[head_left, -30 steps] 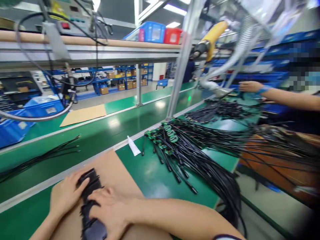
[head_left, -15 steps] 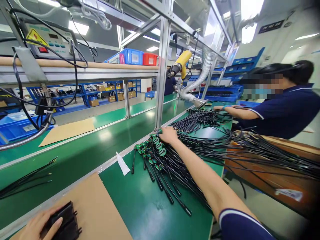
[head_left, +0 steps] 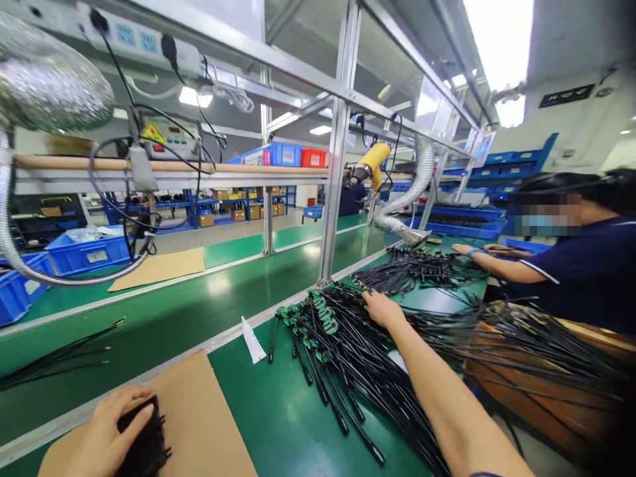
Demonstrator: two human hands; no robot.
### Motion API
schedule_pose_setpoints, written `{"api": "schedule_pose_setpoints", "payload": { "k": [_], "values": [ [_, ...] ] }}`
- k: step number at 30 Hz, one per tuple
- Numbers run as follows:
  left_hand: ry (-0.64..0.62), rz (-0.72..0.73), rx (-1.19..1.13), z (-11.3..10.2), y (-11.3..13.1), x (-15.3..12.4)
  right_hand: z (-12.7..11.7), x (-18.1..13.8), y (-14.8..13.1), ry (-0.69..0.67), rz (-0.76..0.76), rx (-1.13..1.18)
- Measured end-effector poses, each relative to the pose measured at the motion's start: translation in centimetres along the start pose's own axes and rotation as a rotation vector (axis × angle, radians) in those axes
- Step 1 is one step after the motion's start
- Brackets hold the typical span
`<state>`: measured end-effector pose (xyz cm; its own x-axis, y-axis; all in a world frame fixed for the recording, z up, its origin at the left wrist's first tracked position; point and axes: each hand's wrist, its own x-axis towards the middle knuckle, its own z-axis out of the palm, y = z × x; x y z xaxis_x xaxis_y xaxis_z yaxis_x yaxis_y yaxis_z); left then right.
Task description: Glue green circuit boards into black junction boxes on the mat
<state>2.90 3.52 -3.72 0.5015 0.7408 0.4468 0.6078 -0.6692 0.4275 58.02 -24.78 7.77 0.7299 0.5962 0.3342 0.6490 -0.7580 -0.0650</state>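
My left hand [head_left: 112, 424] is closed around a black plastic housing [head_left: 146, 440] with small tabs on its right side, resting over a brown cardboard sheet [head_left: 193, 411]. Across the green bench, my right hand [head_left: 385, 310] reaches into a pile of black cables [head_left: 368, 371]. Its fingers are bent together among the cables, and what lies between the fingertips is hidden. Just left of that hand, green circuit boards [head_left: 324, 315] sit bunched at the cable ends. Several cables with thick black ends fan toward the bench's near side.
A white paper strip [head_left: 252, 341] lies beside the cables. Loose wires [head_left: 64, 351] are at the left. A metal post [head_left: 334, 199] rises behind the pile, with a yellow heat gun [head_left: 370, 165] hanging beyond it. A co-worker's arm [head_left: 511, 268] works at the right.
My right hand has moved right, off the circuit boards and over the cables behind them. My left hand keeps hold of the housing. The view has tilted up and shifted.
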Motion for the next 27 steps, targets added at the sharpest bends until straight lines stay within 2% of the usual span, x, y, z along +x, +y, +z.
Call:
{"api": "schedule_pose_setpoints", "payload": {
  "k": [3,5,7,9,12,14,16,18,20,23,25,27],
  "values": [
    [-0.030,0.022,-0.196,-0.8,0.9,-0.8,-1.9,-1.8,-0.1,0.157,-0.045,0.084],
    [-0.066,0.039,-0.278,-1.4,3.3,-0.5,-3.6,-3.8,-1.2,0.303,-0.049,0.147],
    [-0.149,0.093,-0.356,-2.2,8.1,0.4,-5.2,-6.8,-3.6,0.458,-0.051,0.215],
    [-0.273,0.220,-0.490,-2.9,14.6,1.6,-6.1,-10.2,-7.7,0.588,-0.073,0.289],
    [-0.464,0.325,-0.782,-3.7,23.7,2.8,-6.0,-15.1,-15.3,0.678,-0.175,0.422],
    [-0.527,0.373,-0.918,-3.9,27.0,3.3,-5.5,-17.5,-19.8,0.689,-0.281,0.524],
    [-0.509,0.389,-0.976,-4.2,27.6,3.8,-4.9,-19.1,-23.0,0.669,-0.395,0.630],
    [-0.488,0.379,-0.964,-4.8,26.4,4.2,-4.3,-20.2,-24.9,0.630,-0.504,0.721],
    [-0.463,0.409,-0.901,-5.9,24.4,4.5,-4.0,-21.4,-25.5,0.587,-0.600,0.785],
    [-0.287,0.598,-0.838,-8.5,21.8,4.6,-4.5,-23.7,-24.6,0.428,-0.754,0.860],
    [-0.120,0.774,-0.844,-10.5,20.5,4.9,-5.7,-25.2,-22.7,0.287,-0.849,0.909],
    [0.031,0.897,-0.872,-12.5,19.5,5.2,-7.3,-25.5,-19.9,0.224,-0.897,0.955]
  ]
}}
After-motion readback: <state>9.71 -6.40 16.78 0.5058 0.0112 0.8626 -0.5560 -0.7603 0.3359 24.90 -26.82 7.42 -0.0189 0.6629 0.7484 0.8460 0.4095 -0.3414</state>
